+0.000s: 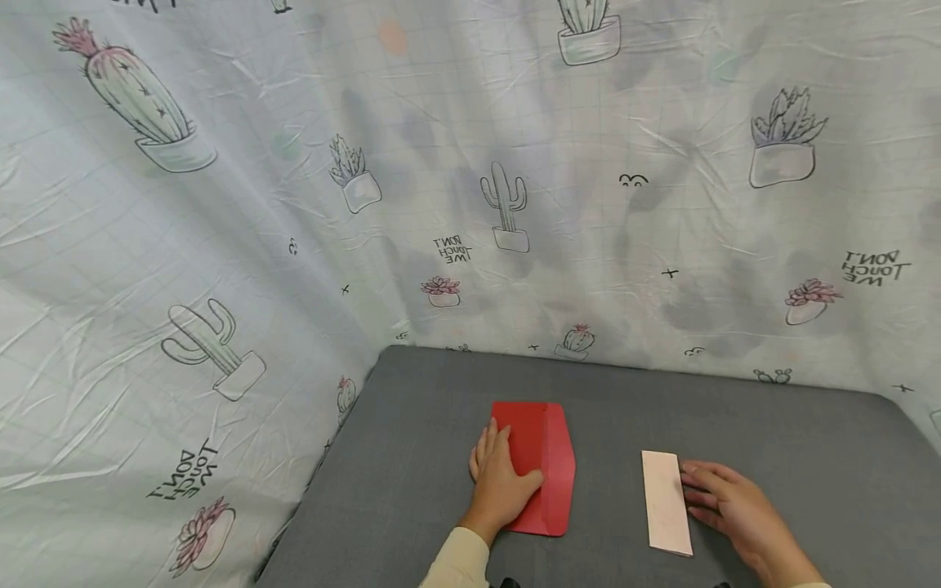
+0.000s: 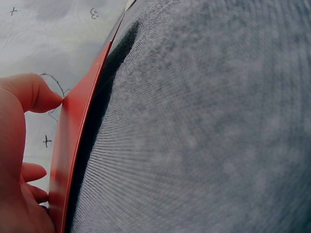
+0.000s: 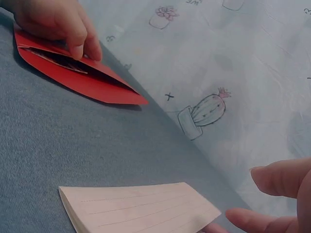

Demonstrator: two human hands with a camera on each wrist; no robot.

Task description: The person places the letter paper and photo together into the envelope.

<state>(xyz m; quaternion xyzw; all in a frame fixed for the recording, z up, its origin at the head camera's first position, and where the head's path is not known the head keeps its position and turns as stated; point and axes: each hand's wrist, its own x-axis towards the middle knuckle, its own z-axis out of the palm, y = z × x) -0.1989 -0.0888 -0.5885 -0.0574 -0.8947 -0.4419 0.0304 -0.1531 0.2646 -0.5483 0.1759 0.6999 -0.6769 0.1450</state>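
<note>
A red envelope (image 1: 525,445) lies on the grey table with its pointed flap folded out to the right. My left hand (image 1: 500,482) holds it from above, fingers at the left side and thumb by the flap crease. In the right wrist view the envelope's mouth gapes under that hand, and a thin pale edge shows inside. To the right lies a folded, pale pink slip of paper (image 1: 666,502) with ruled lines. My right hand (image 1: 735,510) is beside its right edge, fingertips right at the paper, thumb (image 3: 279,178) raised apart from it.
Grey cloth covers the table (image 1: 603,408), with bare cloth between the envelope and the paper. A pale curtain (image 1: 588,269) printed with potted cacti hangs along the back and left edges.
</note>
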